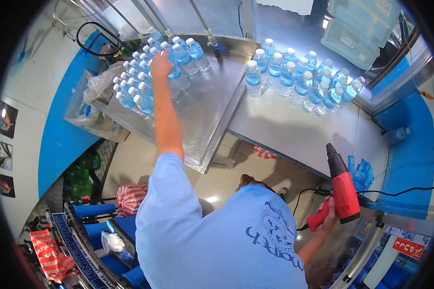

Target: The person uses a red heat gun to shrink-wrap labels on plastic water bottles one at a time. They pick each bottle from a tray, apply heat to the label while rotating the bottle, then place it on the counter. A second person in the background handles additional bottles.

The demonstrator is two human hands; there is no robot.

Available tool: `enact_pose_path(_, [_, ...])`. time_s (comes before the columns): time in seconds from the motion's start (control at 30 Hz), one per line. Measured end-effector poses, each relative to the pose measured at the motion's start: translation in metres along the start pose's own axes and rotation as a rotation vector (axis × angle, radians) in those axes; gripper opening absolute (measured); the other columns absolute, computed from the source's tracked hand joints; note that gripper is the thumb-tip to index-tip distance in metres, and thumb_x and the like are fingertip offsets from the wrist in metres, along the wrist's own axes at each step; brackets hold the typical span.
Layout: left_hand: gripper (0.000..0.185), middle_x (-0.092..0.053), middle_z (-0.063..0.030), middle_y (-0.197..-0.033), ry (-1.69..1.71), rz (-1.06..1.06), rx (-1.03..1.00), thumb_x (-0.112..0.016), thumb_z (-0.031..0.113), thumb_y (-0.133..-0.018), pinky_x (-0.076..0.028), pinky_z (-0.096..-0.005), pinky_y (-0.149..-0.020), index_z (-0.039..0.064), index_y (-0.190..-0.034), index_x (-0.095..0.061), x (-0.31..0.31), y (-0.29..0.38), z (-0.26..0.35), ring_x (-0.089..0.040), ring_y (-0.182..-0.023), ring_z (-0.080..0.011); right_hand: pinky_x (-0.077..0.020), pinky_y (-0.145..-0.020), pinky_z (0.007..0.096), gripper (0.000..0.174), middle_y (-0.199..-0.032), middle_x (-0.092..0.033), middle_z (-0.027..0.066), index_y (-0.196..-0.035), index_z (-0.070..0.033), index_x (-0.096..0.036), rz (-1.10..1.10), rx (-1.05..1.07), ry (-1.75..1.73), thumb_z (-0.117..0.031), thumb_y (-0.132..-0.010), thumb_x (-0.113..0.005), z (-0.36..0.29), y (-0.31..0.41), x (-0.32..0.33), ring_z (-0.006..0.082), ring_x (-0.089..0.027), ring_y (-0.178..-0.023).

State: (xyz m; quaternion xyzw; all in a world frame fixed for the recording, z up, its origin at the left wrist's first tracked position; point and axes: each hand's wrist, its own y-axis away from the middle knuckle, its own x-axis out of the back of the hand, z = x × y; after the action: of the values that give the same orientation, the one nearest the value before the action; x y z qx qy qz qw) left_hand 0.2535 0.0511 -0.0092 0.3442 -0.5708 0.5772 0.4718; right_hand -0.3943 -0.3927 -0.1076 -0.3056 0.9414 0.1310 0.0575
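My left arm stretches over the stainless steel counter (202, 119) to a packed group of clear plastic water bottles (144, 104) with white caps and blue labels. My left hand (161, 66) is among their tops, over the neck of one water bottle (177, 76); whether its fingers grip that bottle is hidden. My right hand (329, 213) holds a red heat gun (343, 195) by its handle, low at the right. The black nozzle points up and away, toward the white counter (275, 123). A second group of labelled bottles (303, 86) stands upright on that counter.
Blue plastic label sleeves (361, 175) lie near the heat gun. A black power cord (401, 191) runs rightward from it. A valve with a blue handle (217, 47) hangs over the steel counter's back. Plastic bags (97, 104) sit left; a lone bottle (398, 134) stands far right.
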Motion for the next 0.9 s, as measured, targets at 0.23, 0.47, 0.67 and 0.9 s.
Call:
enact_pose_path(0.23, [0.033, -0.069, -0.0158, -0.113, 0.146, -0.102, -0.277, -0.077, 0.016, -0.083, -0.054, -0.0465, -0.092, 0.009, -0.115, -0.073, 0.007, 0.003, -0.013, -0.068, -0.106, -0.0385, -0.0474, -0.053, 0.0268, 0.036, -0.098, -0.061, 0.0072, -0.132, -0.001, -0.056, 0.017, -0.011, -0.011, -0.018, -0.101, -0.065, 0.003, 0.003, -0.009, 0.0134, -0.059, -0.062])
enact_pose_path(0.47, [0.027, -0.066, -0.0118, -0.102, 0.500, -0.197, -0.612, -0.081, 0.013, -0.085, -0.052, -0.0384, -0.078, 0.004, -0.109, -0.072, 0.065, 0.109, 0.127, -0.064, -0.086, -0.0282, -0.0491, -0.055, 0.0264, 0.038, -0.097, -0.063, 0.0063, -0.131, 0.000, -0.058, -0.023, -0.033, 0.005, -0.020, -0.100, -0.067, -0.004, 0.006, -0.007, 0.0128, -0.060, -0.063])
enact_pose_path(0.67, [0.027, -0.065, -0.0082, -0.107, 0.798, -0.512, -0.960, -0.080, 0.009, -0.086, -0.051, -0.0353, -0.077, 0.006, -0.111, -0.070, 0.042, 0.186, 0.274, -0.061, -0.085, -0.0241, -0.0533, -0.060, 0.0296, 0.032, -0.095, -0.067, 0.0071, -0.120, -0.001, -0.065, -0.003, -0.082, -0.022, -0.024, -0.098, -0.072, -0.007, 0.012, 0.001, 0.0144, -0.064, -0.065])
enact_pose_path(0.9, [0.032, -0.063, -0.0092, -0.118, 0.813, -0.535, -1.148, -0.081, 0.014, -0.086, -0.051, -0.0416, -0.092, 0.008, -0.115, -0.068, 0.020, 0.237, 0.385, -0.062, -0.109, -0.0312, -0.0527, -0.063, 0.0306, 0.024, -0.090, -0.066, 0.0052, -0.105, -0.003, -0.065, 0.000, -0.130, 0.018, -0.024, -0.097, -0.072, -0.011, 0.024, 0.026, 0.0146, -0.065, -0.066])
